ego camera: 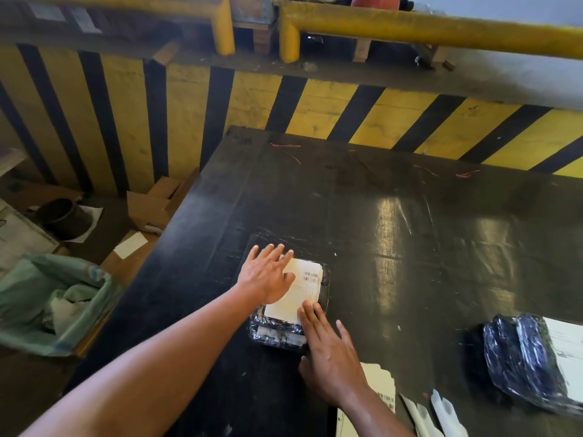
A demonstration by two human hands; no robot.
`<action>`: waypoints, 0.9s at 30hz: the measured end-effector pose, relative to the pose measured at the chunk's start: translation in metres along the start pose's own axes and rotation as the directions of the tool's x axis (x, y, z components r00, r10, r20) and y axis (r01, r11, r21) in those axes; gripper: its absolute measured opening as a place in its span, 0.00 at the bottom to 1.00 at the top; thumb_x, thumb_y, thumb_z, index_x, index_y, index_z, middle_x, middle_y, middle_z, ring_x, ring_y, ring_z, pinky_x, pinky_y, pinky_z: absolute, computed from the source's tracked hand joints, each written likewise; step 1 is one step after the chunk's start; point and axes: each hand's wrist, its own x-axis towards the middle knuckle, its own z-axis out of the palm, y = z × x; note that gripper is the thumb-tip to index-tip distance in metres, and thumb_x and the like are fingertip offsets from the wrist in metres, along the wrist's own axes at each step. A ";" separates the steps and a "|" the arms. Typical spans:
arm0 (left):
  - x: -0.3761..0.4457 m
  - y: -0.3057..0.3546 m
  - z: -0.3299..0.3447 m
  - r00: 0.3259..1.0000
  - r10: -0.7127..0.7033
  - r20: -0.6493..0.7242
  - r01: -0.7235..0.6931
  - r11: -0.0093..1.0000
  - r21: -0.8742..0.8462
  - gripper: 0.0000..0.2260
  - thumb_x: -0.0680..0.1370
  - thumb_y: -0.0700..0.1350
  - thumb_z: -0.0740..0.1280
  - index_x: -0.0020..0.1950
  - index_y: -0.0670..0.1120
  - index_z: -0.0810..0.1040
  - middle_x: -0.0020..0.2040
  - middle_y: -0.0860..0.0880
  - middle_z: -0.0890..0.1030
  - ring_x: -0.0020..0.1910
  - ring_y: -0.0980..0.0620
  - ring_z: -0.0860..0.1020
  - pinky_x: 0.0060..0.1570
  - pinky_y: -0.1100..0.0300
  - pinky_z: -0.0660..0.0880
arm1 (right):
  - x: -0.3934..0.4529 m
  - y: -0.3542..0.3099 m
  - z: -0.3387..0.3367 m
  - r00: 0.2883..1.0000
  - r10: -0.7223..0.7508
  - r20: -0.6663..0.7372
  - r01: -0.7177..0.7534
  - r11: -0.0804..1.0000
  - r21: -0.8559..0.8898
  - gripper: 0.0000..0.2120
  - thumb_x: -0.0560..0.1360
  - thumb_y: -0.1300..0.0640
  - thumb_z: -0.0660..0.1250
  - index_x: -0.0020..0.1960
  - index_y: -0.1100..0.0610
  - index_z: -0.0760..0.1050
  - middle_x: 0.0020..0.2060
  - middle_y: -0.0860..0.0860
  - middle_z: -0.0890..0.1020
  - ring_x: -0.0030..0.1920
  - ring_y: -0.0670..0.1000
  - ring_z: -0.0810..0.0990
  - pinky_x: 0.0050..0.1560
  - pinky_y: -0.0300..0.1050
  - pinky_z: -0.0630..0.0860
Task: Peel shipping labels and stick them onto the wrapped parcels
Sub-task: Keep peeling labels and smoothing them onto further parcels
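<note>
Black and scuffed, the worktable (410,216) fills the lower right of the frame. Nearest you, bottom centre, lies a label sheet (383,389) beside strips of peeled backing (441,411). Your right hand (331,354) lies flat, fingers together, fingertips pressing the shipping label's (296,294) near edge; your left hand (268,272), fingers spread, presses its left side onto the wrapped parcel (277,332) at centre. The film looks slick and creased, so uneven pressure could trap a wrinkle or leave a corner lifting. I count two parcels: this one and a labelled parcel (530,357) at the right edge. Farther off, a striped barrier (189,105) crosses the upper frame.
</note>
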 end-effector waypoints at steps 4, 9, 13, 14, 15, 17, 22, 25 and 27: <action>-0.017 -0.026 0.015 0.975 -0.218 0.037 0.216 0.904 -0.369 0.32 0.84 0.63 0.56 0.86 0.61 0.48 0.87 0.46 0.52 0.83 0.42 0.60 0.79 0.40 0.63 | 0.003 0.002 0.002 0.990 0.021 -0.141 0.016 0.967 0.255 0.38 0.80 0.50 0.63 0.86 0.47 0.50 0.84 0.40 0.47 0.84 0.41 0.44 0.84 0.48 0.54; -0.073 -0.035 0.044 0.918 -0.383 0.101 0.340 0.632 -0.696 0.28 0.81 0.63 0.67 0.77 0.50 0.75 0.66 0.49 0.83 0.60 0.52 0.80 0.61 0.56 0.75 | 0.015 -0.007 0.000 0.852 0.466 -0.238 -0.255 0.767 0.589 0.34 0.81 0.45 0.67 0.82 0.53 0.60 0.76 0.50 0.67 0.74 0.51 0.72 0.68 0.44 0.72; -0.102 -0.021 0.055 0.906 -0.405 0.127 0.335 0.497 -0.800 0.25 0.79 0.60 0.72 0.73 0.51 0.80 0.55 0.54 0.86 0.53 0.57 0.84 0.58 0.59 0.78 | 0.038 -0.003 -0.007 0.784 0.617 0.066 -0.481 0.536 0.694 0.17 0.80 0.42 0.69 0.60 0.54 0.78 0.58 0.53 0.84 0.56 0.56 0.83 0.59 0.53 0.81; -0.104 -0.017 0.054 0.901 -0.419 0.116 0.327 0.477 -0.815 0.22 0.79 0.60 0.73 0.70 0.54 0.82 0.52 0.56 0.87 0.52 0.57 0.84 0.58 0.58 0.79 | 0.041 -0.001 -0.009 0.773 0.630 0.073 -0.477 0.503 0.720 0.15 0.79 0.43 0.71 0.54 0.54 0.79 0.53 0.53 0.86 0.52 0.55 0.84 0.56 0.54 0.82; -0.104 -0.015 0.053 0.890 -0.441 0.112 0.330 0.456 -0.826 0.16 0.79 0.60 0.73 0.65 0.58 0.84 0.50 0.56 0.87 0.51 0.57 0.85 0.58 0.56 0.80 | 0.042 0.001 -0.011 0.764 0.641 0.075 -0.471 0.474 0.744 0.13 0.78 0.44 0.73 0.51 0.54 0.79 0.50 0.52 0.86 0.50 0.55 0.84 0.55 0.55 0.82; -0.103 -0.012 0.047 0.871 -0.478 0.109 0.327 0.401 -0.856 0.04 0.78 0.59 0.74 0.52 0.64 0.86 0.48 0.56 0.88 0.49 0.56 0.86 0.58 0.53 0.82 | 0.045 0.004 -0.015 0.751 0.654 0.091 -0.463 0.422 0.779 0.14 0.76 0.44 0.75 0.51 0.53 0.79 0.48 0.51 0.86 0.48 0.53 0.85 0.55 0.56 0.83; -0.093 -0.011 0.041 0.831 -0.527 0.177 0.276 0.115 -0.954 0.12 0.77 0.58 0.76 0.57 0.54 0.87 0.48 0.50 0.89 0.49 0.50 0.88 0.57 0.49 0.84 | 0.056 0.011 -0.025 0.764 0.613 0.201 -0.421 0.239 0.875 0.24 0.69 0.37 0.78 0.52 0.53 0.77 0.46 0.49 0.85 0.45 0.51 0.83 0.54 0.52 0.82; -0.087 -0.006 0.033 0.819 -0.534 0.210 0.229 -0.031 -0.973 0.09 0.78 0.53 0.76 0.52 0.49 0.87 0.49 0.43 0.89 0.51 0.46 0.88 0.56 0.48 0.85 | 0.060 0.011 -0.037 0.781 0.574 0.246 -0.384 0.131 0.914 0.19 0.74 0.44 0.78 0.38 0.55 0.74 0.30 0.49 0.76 0.31 0.49 0.71 0.39 0.47 0.73; -0.082 -0.003 0.030 0.803 -0.564 0.194 0.206 -0.043 -0.978 0.07 0.78 0.51 0.77 0.50 0.48 0.87 0.50 0.39 0.88 0.48 0.47 0.86 0.56 0.47 0.85 | 0.061 0.013 -0.044 0.782 0.571 0.251 -0.370 0.101 0.923 0.20 0.74 0.46 0.79 0.35 0.54 0.72 0.27 0.48 0.75 0.31 0.49 0.70 0.35 0.45 0.72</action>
